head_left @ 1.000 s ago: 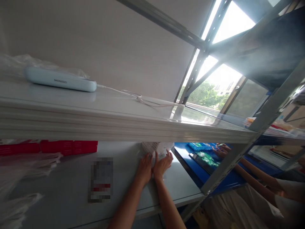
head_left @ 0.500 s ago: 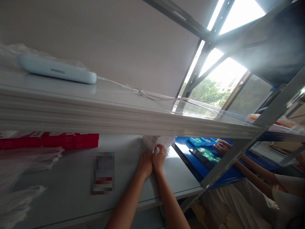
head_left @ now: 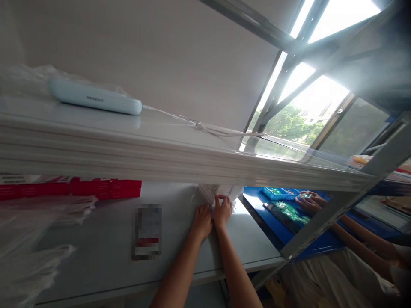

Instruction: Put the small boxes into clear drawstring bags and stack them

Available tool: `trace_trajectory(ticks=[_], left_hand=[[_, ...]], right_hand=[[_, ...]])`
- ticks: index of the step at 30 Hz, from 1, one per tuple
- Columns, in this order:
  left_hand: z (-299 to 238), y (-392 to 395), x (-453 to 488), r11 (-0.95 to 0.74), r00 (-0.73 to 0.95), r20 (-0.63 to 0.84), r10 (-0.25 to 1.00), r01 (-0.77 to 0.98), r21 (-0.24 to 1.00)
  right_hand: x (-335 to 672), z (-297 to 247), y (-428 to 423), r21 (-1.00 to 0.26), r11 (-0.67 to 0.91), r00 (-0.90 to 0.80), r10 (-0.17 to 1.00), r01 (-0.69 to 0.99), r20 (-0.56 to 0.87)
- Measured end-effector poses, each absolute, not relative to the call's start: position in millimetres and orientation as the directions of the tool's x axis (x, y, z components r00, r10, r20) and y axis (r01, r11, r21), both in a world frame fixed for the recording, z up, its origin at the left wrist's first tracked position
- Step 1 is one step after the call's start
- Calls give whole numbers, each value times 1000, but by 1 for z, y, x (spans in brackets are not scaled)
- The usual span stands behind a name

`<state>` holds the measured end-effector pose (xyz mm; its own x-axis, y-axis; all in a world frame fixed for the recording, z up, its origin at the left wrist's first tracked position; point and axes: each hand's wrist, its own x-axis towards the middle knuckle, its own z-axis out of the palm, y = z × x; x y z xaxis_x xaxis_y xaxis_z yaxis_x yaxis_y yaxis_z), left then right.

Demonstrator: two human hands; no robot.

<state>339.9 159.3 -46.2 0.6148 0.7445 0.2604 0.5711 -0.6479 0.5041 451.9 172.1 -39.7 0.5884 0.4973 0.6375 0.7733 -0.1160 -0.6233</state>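
Observation:
My left hand (head_left: 203, 222) and my right hand (head_left: 222, 212) are side by side on the grey table, under the shelf edge. Just beyond them lies a white stack of thin sheets or packets (head_left: 207, 193), its far side cut off by the shelf. My right hand's fingers are bent and closed on a white packet at the near side of the stack. The left hand's fingers are curled and close together against the right hand; whatever they pinch is hidden.
Above runs a shelf (head_left: 180, 156) bearing a pale blue device (head_left: 96, 97) with a white cable (head_left: 221, 133). Red boxes (head_left: 105, 189), clear plastic bags (head_left: 41, 265) and a blurred-out rectangle (head_left: 147, 233) lie left. Past the metal post (head_left: 321, 216), a co-worker's hands (head_left: 311, 202) hold something small over a blue table.
The view has shifted slightly, so most things appear further right. My hands stay at the white stack in nearly the same pose. The co-worker's hands have come together around a small shiny thing.

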Motion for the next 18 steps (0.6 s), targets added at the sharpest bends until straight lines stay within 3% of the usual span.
trace_trajectory(ticks=[9,18], left_hand=[[-47,161,339,-663,614,285,736,568,487],[-44,159,340,-651,609,267,747,591,476]], right_hand=[[453,-43,179,-669,-194,655,516,718,552],[444,-31,174,-529,-347,612,623,774,487]])
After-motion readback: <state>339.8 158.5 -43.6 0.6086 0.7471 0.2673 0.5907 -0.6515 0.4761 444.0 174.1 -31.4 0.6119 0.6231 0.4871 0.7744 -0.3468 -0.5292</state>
